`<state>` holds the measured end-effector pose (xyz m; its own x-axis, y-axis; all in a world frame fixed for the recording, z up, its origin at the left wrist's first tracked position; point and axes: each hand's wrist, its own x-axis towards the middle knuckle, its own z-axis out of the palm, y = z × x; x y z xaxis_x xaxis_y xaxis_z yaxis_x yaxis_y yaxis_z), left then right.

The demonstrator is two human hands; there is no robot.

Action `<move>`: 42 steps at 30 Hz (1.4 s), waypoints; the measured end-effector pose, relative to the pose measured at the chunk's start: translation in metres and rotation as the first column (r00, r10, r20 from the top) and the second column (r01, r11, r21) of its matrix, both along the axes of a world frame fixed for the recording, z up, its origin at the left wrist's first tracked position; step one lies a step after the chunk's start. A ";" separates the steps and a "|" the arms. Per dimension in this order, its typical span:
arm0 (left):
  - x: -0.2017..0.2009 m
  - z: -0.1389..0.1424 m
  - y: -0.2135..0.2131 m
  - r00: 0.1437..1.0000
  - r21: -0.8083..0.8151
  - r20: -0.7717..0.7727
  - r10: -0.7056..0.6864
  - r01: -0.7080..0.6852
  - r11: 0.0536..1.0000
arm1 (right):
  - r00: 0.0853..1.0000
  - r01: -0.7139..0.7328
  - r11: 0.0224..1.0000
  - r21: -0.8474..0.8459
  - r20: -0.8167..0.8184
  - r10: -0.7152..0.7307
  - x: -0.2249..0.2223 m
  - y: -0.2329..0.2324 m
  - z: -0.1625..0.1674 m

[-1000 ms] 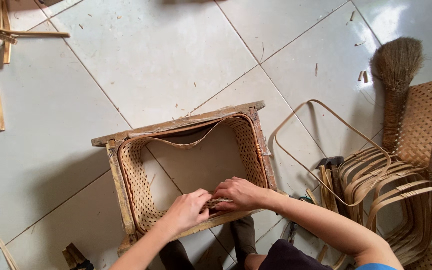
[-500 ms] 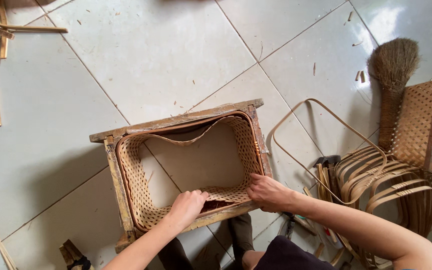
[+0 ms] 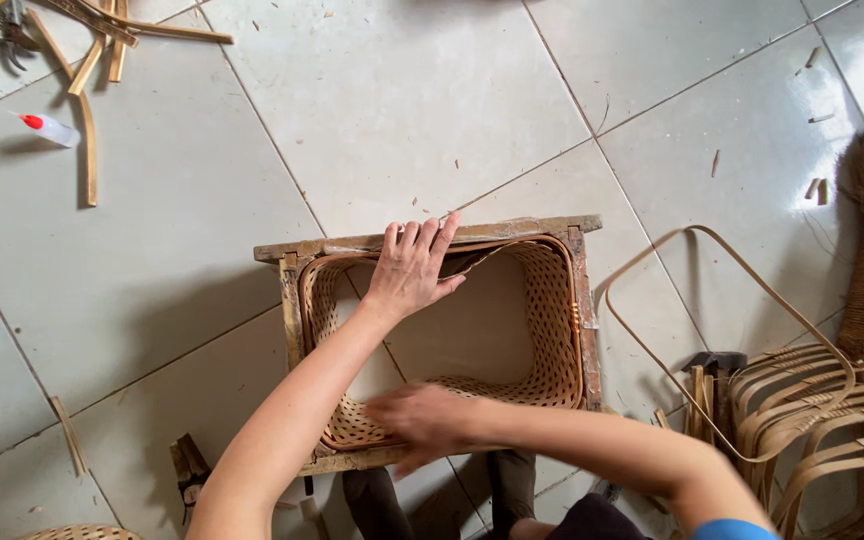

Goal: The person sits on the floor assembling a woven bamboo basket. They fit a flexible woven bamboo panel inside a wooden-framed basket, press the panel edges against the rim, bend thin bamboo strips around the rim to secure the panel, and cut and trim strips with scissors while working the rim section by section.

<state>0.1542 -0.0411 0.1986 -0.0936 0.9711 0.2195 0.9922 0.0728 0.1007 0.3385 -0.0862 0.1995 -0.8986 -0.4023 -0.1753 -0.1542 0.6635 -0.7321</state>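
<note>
Since earlier, left hand [image 3: 412, 268] moves up-frame, fingers spread flat on woven basket's [image 3: 542, 330] wooden frame [image 3: 512, 230]; I note right hand [image 3: 417, 418] blurred, grip unclear.

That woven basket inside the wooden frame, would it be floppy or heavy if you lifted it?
The tan woven cane basket probably feels light, since its walls are thin open weave. Alone it might flex somewhat, but the worn wooden box frame around it likely keeps it stiff. The left hand presses flat on the far rim, and nothing looks tipped, so it seems steady.
</note>
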 end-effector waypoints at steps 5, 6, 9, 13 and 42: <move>-0.007 -0.015 0.009 0.999 -0.064 0.018 -0.029 0.031 0.997 | 0.945 -0.168 0.986 0.009 0.287 0.159 -0.025 -0.042 -0.010; -0.009 -0.016 0.011 0.999 -0.050 0.018 -0.037 0.038 0.998 | 0.957 -0.157 0.988 -0.008 0.245 0.154 -0.025 -0.039 -0.010; -0.012 -0.021 0.011 0.999 -0.015 -0.001 -0.042 0.042 0.999 | 0.994 -0.081 0.941 -0.328 0.040 0.100 -0.031 -0.009 -0.013; -0.011 -0.026 0.004 0.999 0.056 -0.036 -0.036 0.038 0.998 | 0.960 0.279 0.938 -0.206 0.063 -0.272 -0.035 0.063 -0.011; 0.004 0.002 -0.003 0.981 0.185 0.192 -0.035 -0.001 0.983 | 0.281 0.952 0.296 0.081 -0.618 -0.734 0.067 0.199 0.045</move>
